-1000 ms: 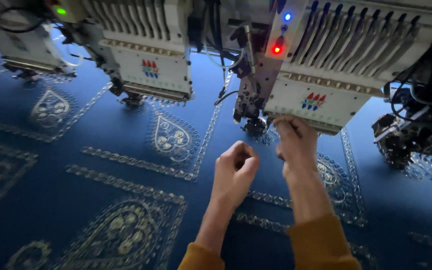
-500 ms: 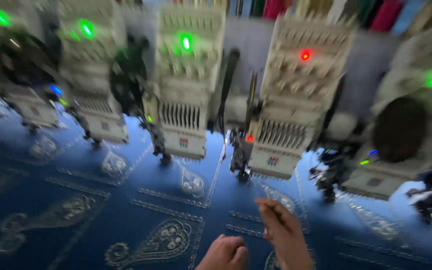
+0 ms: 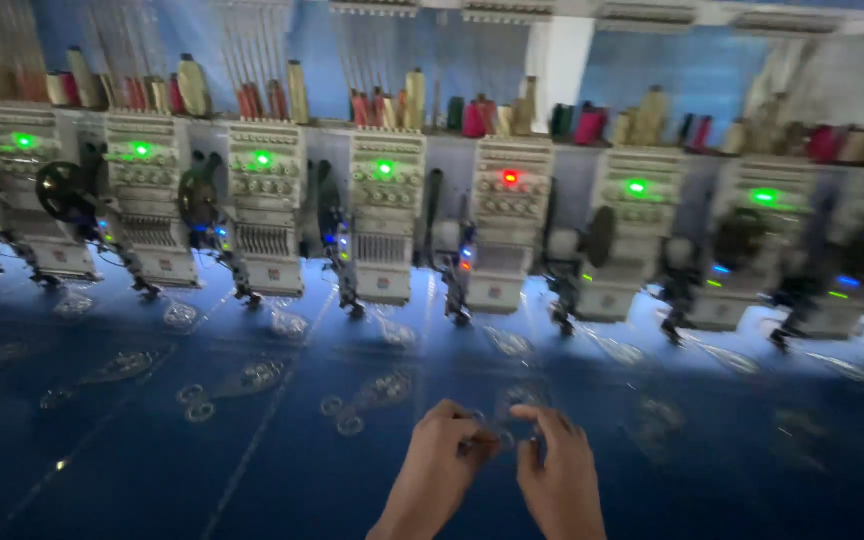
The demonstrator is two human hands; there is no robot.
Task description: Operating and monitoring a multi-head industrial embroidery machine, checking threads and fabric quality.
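Observation:
My left hand (image 3: 440,462) and my right hand (image 3: 558,470) are low in the middle of the view, above dark blue fabric (image 3: 252,470). Their fingertips are pinched and meet between the two hands. Blur hides whether anything thin sits between them. Straight beyond the hands stands an embroidery machine head with a red light (image 3: 508,225). The fabric under the hands carries pale embroidered motifs (image 3: 372,395).
A long row of cream embroidery heads with green lights (image 3: 384,215) runs across the back, needle arms hanging down to the fabric. Thread cones in red, tan and green (image 3: 472,115) stand on a shelf above them. The blue fabric stretches left and right.
The view has pulled back and tilted up from the red-lit head to the whole row. My hands have dropped from the needle area and come together, pinched, over the fabric.

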